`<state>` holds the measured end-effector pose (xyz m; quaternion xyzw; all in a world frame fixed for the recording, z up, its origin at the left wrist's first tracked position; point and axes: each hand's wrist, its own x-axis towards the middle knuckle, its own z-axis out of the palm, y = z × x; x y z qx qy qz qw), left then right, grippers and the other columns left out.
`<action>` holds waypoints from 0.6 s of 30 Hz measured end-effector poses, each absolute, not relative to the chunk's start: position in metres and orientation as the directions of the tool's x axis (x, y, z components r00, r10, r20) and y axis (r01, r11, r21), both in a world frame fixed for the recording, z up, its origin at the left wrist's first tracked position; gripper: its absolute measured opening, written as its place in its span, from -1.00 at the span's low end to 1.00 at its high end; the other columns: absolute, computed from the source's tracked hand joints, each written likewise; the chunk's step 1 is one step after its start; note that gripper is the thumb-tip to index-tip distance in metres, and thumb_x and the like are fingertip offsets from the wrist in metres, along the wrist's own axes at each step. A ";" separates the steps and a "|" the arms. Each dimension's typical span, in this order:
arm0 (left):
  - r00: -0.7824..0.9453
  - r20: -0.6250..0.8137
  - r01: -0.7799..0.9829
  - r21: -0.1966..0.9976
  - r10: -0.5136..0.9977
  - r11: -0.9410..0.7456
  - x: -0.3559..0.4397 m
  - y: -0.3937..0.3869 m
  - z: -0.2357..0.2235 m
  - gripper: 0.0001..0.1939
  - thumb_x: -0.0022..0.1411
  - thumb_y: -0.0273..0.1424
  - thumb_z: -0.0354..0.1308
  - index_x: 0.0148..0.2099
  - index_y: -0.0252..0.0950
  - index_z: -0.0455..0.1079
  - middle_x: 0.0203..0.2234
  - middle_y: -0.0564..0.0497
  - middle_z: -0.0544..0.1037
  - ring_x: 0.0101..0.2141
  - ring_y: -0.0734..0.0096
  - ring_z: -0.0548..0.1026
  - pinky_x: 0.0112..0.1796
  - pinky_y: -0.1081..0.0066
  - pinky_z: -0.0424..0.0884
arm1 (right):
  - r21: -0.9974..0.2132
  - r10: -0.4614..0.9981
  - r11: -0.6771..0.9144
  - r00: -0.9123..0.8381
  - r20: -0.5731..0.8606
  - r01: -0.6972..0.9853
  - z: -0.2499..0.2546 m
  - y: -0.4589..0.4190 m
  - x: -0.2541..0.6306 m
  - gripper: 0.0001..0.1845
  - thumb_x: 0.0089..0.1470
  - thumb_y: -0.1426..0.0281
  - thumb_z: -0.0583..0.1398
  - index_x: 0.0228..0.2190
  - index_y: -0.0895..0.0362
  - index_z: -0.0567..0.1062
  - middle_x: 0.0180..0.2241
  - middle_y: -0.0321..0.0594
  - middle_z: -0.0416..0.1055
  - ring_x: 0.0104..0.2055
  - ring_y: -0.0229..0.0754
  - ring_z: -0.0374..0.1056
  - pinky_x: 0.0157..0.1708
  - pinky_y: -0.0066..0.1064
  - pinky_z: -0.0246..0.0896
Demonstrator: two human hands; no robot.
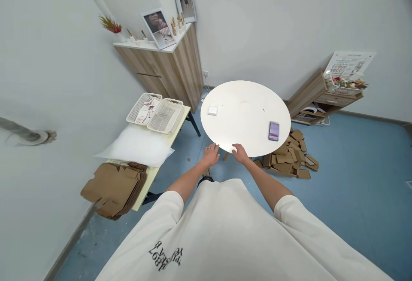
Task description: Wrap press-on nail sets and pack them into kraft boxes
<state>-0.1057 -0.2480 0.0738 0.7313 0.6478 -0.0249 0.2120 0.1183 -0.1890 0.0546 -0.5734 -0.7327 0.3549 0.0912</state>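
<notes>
Head view: round white table (244, 100) at 12 o'clock, dead ahead. Left hand (210, 155) at its 7 o'clock rim, fingers loosely spread; right hand (240, 154) near 6, fingers slightly bent. Both look empty; can't tell if left touches the rim. Step in hand, my read: standing at the rim, nothing picked up. Getting the small white item (212, 110) (table's 9–10) would call for a left reach toward 12, then narrowed fingers. Pixelated rectangular item (273, 131) at table's 4. Farther out: white baskets (165, 115) at 9, cardboard pile (289, 156) at 5.
</notes>
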 end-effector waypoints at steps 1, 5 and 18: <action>0.145 -0.316 0.960 0.275 0.938 -0.056 -0.109 -0.255 0.077 -0.38 0.43 -0.24 -0.13 0.46 -0.24 -0.07 0.42 -0.24 0.00 0.37 -0.03 0.04 0.25 0.00 0.09 | -0.629 0.903 0.097 -0.334 -0.270 0.772 0.057 -0.192 0.115 -0.49 0.26 0.38 0.02 0.20 0.15 0.36 0.25 0.00 0.23 0.31 -0.01 0.14 0.28 -0.15 0.09; 0.058 -0.319 0.966 0.258 0.946 0.028 -0.131 -0.282 0.089 -0.38 0.44 -0.22 -0.14 0.47 -0.22 -0.09 0.42 -0.24 -0.01 0.37 -0.02 0.04 0.25 0.02 0.09 | -0.646 0.883 0.143 -0.392 -0.259 0.750 0.067 -0.200 0.090 -0.49 0.27 0.36 0.02 0.21 0.13 0.36 0.25 -0.01 0.23 0.29 0.00 0.17 0.24 -0.15 0.15; -0.392 -0.181 0.857 0.284 0.902 0.430 -0.302 -0.444 0.091 -0.54 0.40 -0.30 -0.05 0.29 -0.28 0.18 0.34 -0.21 0.16 0.28 0.07 0.20 0.20 0.13 0.19 | -0.647 0.574 0.526 -0.792 -0.208 0.551 0.075 -0.269 -0.151 -0.53 0.24 0.41 0.06 0.16 0.12 0.42 0.18 -0.03 0.33 0.23 -0.04 0.26 0.25 -0.18 0.12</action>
